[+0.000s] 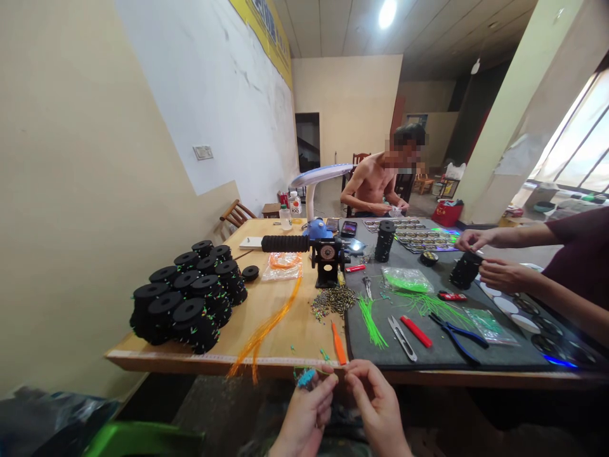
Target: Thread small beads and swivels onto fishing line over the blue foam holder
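At the table's front edge, my left hand [309, 409] is closed with thumb and forefinger pinched. A bright blue bunch of small pieces [306, 379] with thin green strands sits at its fingers. Just to its right, my right hand [374, 403] is also pinched, fingertips close to the left ones; what lies in them is too small to make out. Beyond the hands, an orange-handled tool [339, 343] lies on the wood, with tiny green pieces [324, 355] nearby.
Black foam spools [190, 311] are stacked at left. A black winding device [327, 263] stands mid-table behind metal beads [337, 298]. Orange strands [273, 324], green strands [371, 320], snips [402, 338] and blue-handled pliers [459, 336] lie around. Two other people work at the far and right sides.
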Action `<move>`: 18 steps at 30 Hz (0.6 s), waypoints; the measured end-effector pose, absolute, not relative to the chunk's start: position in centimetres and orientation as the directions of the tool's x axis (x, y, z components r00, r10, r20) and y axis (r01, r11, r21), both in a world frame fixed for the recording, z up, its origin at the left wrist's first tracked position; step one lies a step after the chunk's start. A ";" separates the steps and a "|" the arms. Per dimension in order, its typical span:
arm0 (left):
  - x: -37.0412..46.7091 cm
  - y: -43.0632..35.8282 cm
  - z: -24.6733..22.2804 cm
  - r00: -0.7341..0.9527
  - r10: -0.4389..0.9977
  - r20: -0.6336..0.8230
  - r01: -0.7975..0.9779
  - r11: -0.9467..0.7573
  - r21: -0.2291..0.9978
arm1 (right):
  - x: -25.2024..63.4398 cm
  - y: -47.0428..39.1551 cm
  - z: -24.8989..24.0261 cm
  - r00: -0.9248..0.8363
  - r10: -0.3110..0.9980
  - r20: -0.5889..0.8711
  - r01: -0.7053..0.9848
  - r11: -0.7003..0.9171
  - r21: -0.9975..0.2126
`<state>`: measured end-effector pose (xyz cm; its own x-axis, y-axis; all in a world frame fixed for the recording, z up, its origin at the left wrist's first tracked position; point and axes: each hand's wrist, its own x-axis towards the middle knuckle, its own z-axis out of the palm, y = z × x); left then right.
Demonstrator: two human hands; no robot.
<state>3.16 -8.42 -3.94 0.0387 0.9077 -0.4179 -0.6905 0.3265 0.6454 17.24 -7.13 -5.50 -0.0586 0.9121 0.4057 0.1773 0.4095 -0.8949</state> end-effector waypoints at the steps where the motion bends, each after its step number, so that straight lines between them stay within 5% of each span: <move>1: 3.1 -8.4 -3.9 0.031 0.907 -0.421 -0.692 0.323 0.646 | 17.8 -6.6 -5.5 -0.046 0.899 0.436 0.259 0.433 -0.863; 7: 3.2 -8.3 -3.6 0.022 0.898 -0.440 -0.696 0.329 0.638 | 20.3 -2.9 -5.4 -0.089 0.834 0.545 0.745 0.419 -0.519; 11: 3.0 -8.2 -3.7 0.025 0.895 -0.445 -0.707 0.331 0.625 | 20.2 -1.7 -5.5 -0.136 0.854 0.503 0.892 0.326 -0.312; 18: 2.4 -8.1 -5.1 0.061 0.904 -0.423 -0.691 0.344 0.636 | 19.6 -1.9 -5.8 -0.118 0.829 0.547 0.906 0.315 -0.282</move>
